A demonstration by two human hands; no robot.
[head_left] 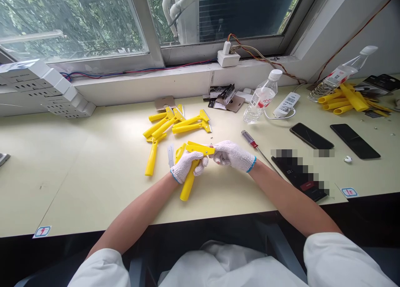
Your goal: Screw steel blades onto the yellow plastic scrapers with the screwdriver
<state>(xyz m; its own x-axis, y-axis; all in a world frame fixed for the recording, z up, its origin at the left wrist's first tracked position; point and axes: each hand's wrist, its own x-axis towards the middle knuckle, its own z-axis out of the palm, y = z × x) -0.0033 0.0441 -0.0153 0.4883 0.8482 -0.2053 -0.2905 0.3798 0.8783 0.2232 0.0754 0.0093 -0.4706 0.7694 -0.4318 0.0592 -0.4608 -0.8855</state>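
Note:
My left hand [183,167], in a white knitted glove, is closed around a yellow plastic scraper [188,184] just above the table. The scraper's handle points down toward me, and its wide head lies crosswise at the top. At the right end of that head, my gloved right hand [233,154] has its fingers pinched together; whatever is between them is too small to make out. Beside my left hand lies a thin pale blade-like strip [170,155]. Several more yellow scrapers [167,126] are heaped behind my hands, some with metal edges showing.
A screwdriver [249,139] with a red and clear handle lies right of my right hand. Further right are a water bottle [261,97], a power strip [286,104], dark phones [354,141] and yellow handles [346,101]. White boxes [46,89] are stacked at the far left.

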